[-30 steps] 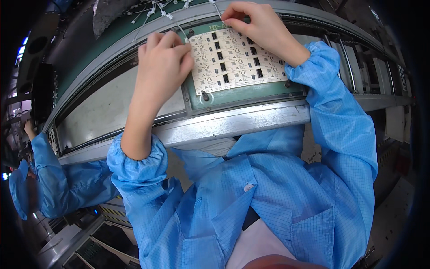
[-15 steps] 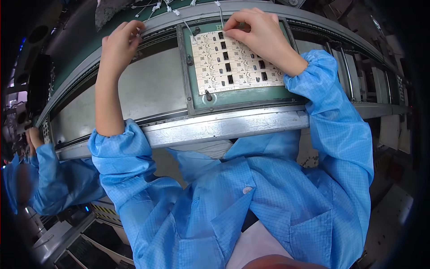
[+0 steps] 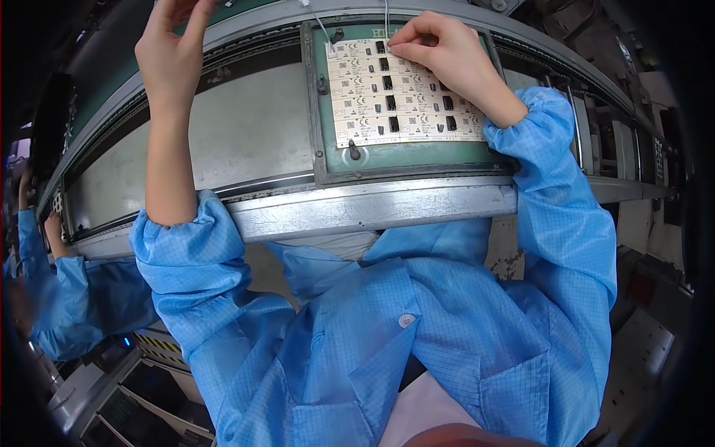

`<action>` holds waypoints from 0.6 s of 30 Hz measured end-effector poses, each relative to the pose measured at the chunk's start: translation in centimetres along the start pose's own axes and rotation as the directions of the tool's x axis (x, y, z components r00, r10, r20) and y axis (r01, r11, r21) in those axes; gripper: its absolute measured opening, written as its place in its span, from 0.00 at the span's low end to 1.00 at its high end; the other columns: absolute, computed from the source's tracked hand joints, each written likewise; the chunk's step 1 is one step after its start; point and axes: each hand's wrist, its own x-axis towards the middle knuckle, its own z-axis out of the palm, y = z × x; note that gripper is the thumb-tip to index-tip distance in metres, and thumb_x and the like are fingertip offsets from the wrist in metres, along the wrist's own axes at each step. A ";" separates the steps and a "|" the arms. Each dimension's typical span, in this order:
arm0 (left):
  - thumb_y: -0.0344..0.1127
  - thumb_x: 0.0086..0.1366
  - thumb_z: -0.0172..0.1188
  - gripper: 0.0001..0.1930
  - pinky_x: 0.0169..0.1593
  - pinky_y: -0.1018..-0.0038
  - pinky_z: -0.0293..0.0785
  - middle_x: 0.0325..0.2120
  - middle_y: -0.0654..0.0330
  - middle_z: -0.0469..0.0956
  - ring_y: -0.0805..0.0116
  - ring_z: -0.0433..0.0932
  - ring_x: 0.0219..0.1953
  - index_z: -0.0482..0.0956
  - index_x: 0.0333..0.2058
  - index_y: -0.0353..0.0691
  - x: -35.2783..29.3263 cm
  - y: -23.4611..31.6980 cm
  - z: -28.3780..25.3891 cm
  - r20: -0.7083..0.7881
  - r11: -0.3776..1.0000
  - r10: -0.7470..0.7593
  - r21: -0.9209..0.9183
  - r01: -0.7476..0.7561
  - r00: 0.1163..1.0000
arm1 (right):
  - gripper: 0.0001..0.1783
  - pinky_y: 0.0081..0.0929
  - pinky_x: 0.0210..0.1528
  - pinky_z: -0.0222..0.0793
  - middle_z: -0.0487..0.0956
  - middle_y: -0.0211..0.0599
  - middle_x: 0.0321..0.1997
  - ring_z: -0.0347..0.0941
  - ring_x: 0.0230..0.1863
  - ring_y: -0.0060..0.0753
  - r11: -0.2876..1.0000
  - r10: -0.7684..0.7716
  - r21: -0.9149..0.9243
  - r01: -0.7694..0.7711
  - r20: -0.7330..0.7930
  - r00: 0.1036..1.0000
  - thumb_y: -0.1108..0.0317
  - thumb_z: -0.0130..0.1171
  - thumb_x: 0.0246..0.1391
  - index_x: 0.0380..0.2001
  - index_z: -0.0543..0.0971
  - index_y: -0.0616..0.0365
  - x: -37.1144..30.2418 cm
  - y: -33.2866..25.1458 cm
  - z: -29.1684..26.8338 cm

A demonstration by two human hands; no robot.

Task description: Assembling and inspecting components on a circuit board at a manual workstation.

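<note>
A pale panel of several joined circuit boards (image 3: pixel 363 109), bearing black components, lies in a green framed carrier (image 3: pixel 417 154). My right hand (image 3: pixel 454 56) is over the panel's far edge, thumb and forefinger pinched at the lower end of a thin white wire (image 3: pixel 387 16). A small white plug there is mostly covered by my fingertips. Left of it, a second wire (image 3: pixel 319 21) ends in a white connector (image 3: pixel 331 51) at the panel's far left corner. My left hand (image 3: pixel 171 45) is raised beyond the rail at the upper left; its fingertips are cut off by the picture's top edge.
The carrier sits between metal rails of a conveyor, whose near rail (image 3: pixel 372 206) runs in front of me. A grey plate (image 3: pixel 246 127) lies left of the carrier. At the far left, a person in a blue sleeve (image 3: pixel 71 279) works along the same line. Dark clamps (image 3: pixel 354 151) stand on the carrier.
My left hand has moved up and left, partly out of the picture. My right hand stays pinched at the wire on the panel's far edge. The whole view has shifted slightly.
</note>
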 end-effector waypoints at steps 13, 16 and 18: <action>0.33 0.71 0.64 0.11 0.53 0.78 0.75 0.42 0.61 0.85 0.75 0.82 0.46 0.85 0.47 0.33 1.0 -3.5 -1.9 -0.106 0.976 0.198 -0.072 -0.206 0.974 | 0.12 0.33 0.52 0.54 0.76 0.26 0.37 0.71 0.44 0.28 0.612 -0.577 -0.599 0.517 0.108 0.809 0.73 0.60 0.58 0.43 0.87 0.51 -1.9 0.3 -0.2; 0.32 0.72 0.63 0.12 0.53 0.78 0.75 0.42 0.61 0.85 0.74 0.82 0.45 0.85 0.49 0.33 1.1 -3.2 -1.7 -0.114 0.977 0.141 -0.146 -0.157 0.983 | 0.14 0.33 0.54 0.54 0.76 0.27 0.40 0.70 0.45 0.28 0.597 -0.596 -0.600 0.533 0.113 0.795 0.74 0.58 0.58 0.45 0.87 0.51 -2.1 0.9 -0.3; 0.31 0.72 0.63 0.12 0.52 0.79 0.75 0.42 0.61 0.85 0.75 0.82 0.44 0.85 0.49 0.33 1.3 -3.2 -1.7 -0.109 0.972 0.168 -0.146 -0.183 0.980 | 0.15 0.33 0.56 0.55 0.77 0.28 0.42 0.71 0.47 0.30 0.604 -0.545 -0.616 0.506 0.145 0.826 0.73 0.58 0.58 0.47 0.86 0.52 -2.5 0.6 -0.9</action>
